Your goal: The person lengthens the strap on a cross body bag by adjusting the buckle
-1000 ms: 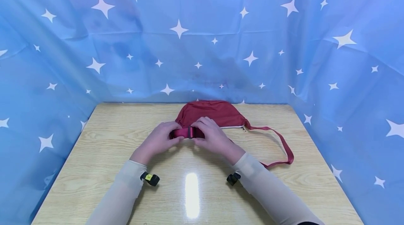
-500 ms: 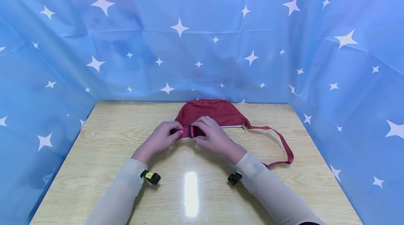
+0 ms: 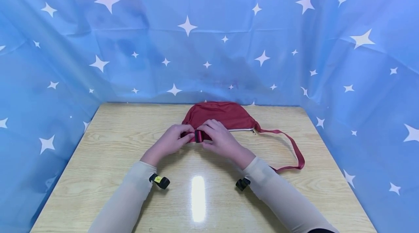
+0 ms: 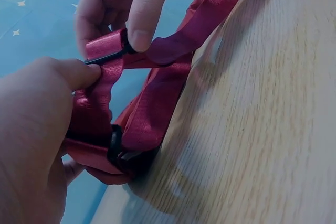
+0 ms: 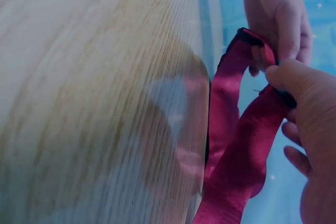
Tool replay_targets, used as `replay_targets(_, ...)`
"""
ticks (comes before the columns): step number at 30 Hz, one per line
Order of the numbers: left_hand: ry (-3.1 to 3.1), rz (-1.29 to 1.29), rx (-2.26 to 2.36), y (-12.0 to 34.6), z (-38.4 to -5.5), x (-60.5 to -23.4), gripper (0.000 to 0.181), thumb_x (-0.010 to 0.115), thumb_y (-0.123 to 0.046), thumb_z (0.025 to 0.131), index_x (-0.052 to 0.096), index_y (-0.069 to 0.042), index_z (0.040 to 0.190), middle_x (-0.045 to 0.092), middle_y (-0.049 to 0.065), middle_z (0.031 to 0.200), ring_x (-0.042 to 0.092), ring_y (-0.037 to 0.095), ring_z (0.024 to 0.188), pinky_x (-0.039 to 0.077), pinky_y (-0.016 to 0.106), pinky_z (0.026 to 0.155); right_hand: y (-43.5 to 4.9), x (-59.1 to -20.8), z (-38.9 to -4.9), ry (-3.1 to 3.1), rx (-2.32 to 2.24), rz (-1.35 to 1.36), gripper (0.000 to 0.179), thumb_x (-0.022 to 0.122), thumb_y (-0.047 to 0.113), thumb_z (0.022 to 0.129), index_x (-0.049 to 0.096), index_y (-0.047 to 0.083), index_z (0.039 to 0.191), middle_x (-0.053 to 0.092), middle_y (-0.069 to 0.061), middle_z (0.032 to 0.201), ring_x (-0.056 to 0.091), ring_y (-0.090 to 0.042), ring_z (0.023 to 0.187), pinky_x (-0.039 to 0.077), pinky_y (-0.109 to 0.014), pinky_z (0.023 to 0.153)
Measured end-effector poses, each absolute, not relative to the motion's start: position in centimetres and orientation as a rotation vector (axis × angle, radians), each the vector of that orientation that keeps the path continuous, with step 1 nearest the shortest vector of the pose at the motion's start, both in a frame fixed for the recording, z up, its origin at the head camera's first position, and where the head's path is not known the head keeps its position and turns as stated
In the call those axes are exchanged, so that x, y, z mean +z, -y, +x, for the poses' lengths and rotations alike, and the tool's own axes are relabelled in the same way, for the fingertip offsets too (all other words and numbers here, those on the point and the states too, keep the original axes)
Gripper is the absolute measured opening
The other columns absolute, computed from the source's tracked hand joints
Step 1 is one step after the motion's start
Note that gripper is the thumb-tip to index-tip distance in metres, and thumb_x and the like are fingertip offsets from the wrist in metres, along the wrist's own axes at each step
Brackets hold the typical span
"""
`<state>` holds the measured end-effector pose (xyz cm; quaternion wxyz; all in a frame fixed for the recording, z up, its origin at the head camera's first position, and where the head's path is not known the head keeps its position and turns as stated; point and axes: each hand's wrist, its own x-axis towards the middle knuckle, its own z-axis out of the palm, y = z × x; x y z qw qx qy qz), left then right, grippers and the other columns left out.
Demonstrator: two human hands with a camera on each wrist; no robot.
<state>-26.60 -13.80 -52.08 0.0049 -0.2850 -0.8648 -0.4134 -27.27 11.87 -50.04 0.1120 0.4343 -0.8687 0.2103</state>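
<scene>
A red waist bag (image 3: 219,115) lies near the far edge of the table, its zip along the near side. In front of it, both hands hold its red strap (image 4: 97,111) raised. My left hand (image 3: 171,140) pinches the strap just left of a black slider buckle (image 3: 198,136). My right hand (image 3: 220,140) grips at the slider's right side, with its thumb (image 4: 142,24) against the slider's end in the left wrist view. Lower down, a second black buckle (image 4: 114,142) joins the strap at the bag's end. The right wrist view shows a strap loop (image 5: 236,150) hanging from the fingers.
The rest of the strap (image 3: 296,153) curves over the wooden table (image 3: 108,189) to the right of the bag. A blue curtain with white stars (image 3: 157,44) encloses the table at the back and sides. Black camera bands (image 3: 160,181) sit on both wrists.
My left hand has shifted slightly right, its fingers now close beside the slider. The slider has moved slightly right and turned. My right hand and the bag stay nearly still.
</scene>
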Motion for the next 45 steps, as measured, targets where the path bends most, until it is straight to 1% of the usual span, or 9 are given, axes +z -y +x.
replay_targets(5, 2.716, -0.878, -1.287, 13.8, -26.6, -52.2, 0.008, 0.068, -0.02, 0.113, 0.074, -0.022, 0.108, 0.063, -0.008, 0.085, 0.058, 0.015, 0.079, 0.05, 0.037, 0.076, -11.9, -50.0, -27.1, 2.512, 0.622, 1.258, 0.049, 0.09, 0.016, 0.09, 0.07, 0.01, 0.135, 0.066, -0.003, 0.124, 0.06, -0.023, 0.114, 0.051, -0.045, 0.102)
replay_targets(12, 2.777, -0.797, -1.267, 14.5, -26.4, -52.4, 0.004, 0.072, -0.021, 0.11, 0.076, -0.022, 0.11, 0.071, -0.008, 0.097, 0.063, 0.016, 0.09, 0.053, 0.04, 0.087, -12.6, -50.0, -27.1, 2.529, 0.632, 1.215, 0.05, 0.09, 0.018, 0.089, 0.07, 0.01, 0.135, 0.066, -0.003, 0.124, 0.06, -0.023, 0.116, 0.051, -0.045, 0.106)
replay_targets(19, 2.75, -0.843, -1.27, 14.8, -26.4, -52.6, 0.01, 0.068, -0.018, 0.112, 0.074, -0.024, 0.108, 0.063, -0.007, 0.085, 0.059, 0.016, 0.079, 0.051, 0.039, 0.08, -13.0, -50.1, -27.3, 2.55, 0.643, 1.214, 0.051, 0.09, 0.016, 0.091, 0.069, 0.01, 0.137, 0.065, -0.004, 0.125, 0.06, -0.023, 0.116, 0.051, -0.045, 0.105)
replay_targets(25, 2.7, -0.911, -1.221, 14.2, -26.7, -52.7, 0.007, 0.069, -0.02, 0.112, 0.075, -0.023, 0.111, 0.064, -0.012, 0.088, 0.058, 0.012, 0.08, 0.05, 0.037, 0.08, -12.8, -50.4, -27.2, 2.561, 0.636, 1.216, 0.052, 0.091, 0.016, 0.089, 0.07, 0.01, 0.137, 0.065, -0.003, 0.124, 0.059, -0.023, 0.115, 0.052, -0.044, 0.104)
replay_targets(30, 2.714, -0.914, -1.221, 13.5, -26.8, -52.6, 0.008, 0.068, -0.02, 0.113, 0.075, -0.021, 0.114, 0.065, -0.009, 0.09, 0.058, 0.015, 0.082, 0.05, 0.038, 0.08, -12.5, -50.6, -27.2, 2.524, 0.627, 1.232, 0.053, 0.091, 0.015, 0.088, 0.07, 0.01, 0.136, 0.066, -0.004, 0.123, 0.06, -0.024, 0.114, 0.052, -0.046, 0.102)
replay_targets(33, 2.73, -0.886, -1.214, 13.6, -26.7, -52.5, 0.009, 0.067, -0.021, 0.113, 0.075, -0.021, 0.117, 0.07, -0.008, 0.097, 0.062, 0.016, 0.087, 0.052, 0.041, 0.084, -12.5, -50.7, -27.2, 2.507, 0.64, 1.225, 0.053, 0.091, 0.014, 0.088, 0.07, 0.01, 0.136, 0.066, -0.004, 0.124, 0.06, -0.024, 0.114, 0.052, -0.046, 0.102)
replay_targets(37, 2.753, -0.812, -1.222, 14.3, -26.5, -52.6, 0.013, 0.069, -0.021, 0.111, 0.075, -0.022, 0.122, 0.075, -0.006, 0.11, 0.068, 0.017, 0.1, 0.055, 0.045, 0.096, -12.7, -50.7, -27.2, 2.496, 0.669, 1.208, 0.052, 0.089, 0.012, 0.087, 0.07, 0.01, 0.136, 0.066, -0.004, 0.124, 0.061, -0.024, 0.115, 0.052, -0.045, 0.104)
replay_targets(40, 2.759, -0.778, -1.227, 14.8, -26.4, -52.6, 0.014, 0.07, -0.018, 0.109, 0.076, -0.022, 0.121, 0.075, -0.005, 0.112, 0.069, 0.017, 0.105, 0.055, 0.046, 0.1, -12.8, -50.6, -27.2, 2.503, 0.697, 1.2, 0.053, 0.09, 0.011, 0.087, 0.07, 0.01, 0.136, 0.066, -0.004, 0.125, 0.061, -0.025, 0.117, 0.052, -0.045, 0.105)
replay_targets(45, 2.713, -0.843, -1.204, 15.0, -26.6, -52.6, 0.009, 0.07, -0.013, 0.109, 0.077, -0.018, 0.112, 0.073, -0.007, 0.1, 0.066, 0.016, 0.093, 0.055, 0.043, 0.09, -12.9, -50.5, -27.1, 2.533, 0.713, 1.202, 0.054, 0.091, 0.01, 0.087, 0.069, 0.009, 0.136, 0.066, -0.005, 0.126, 0.061, -0.026, 0.119, 0.051, -0.046, 0.107)
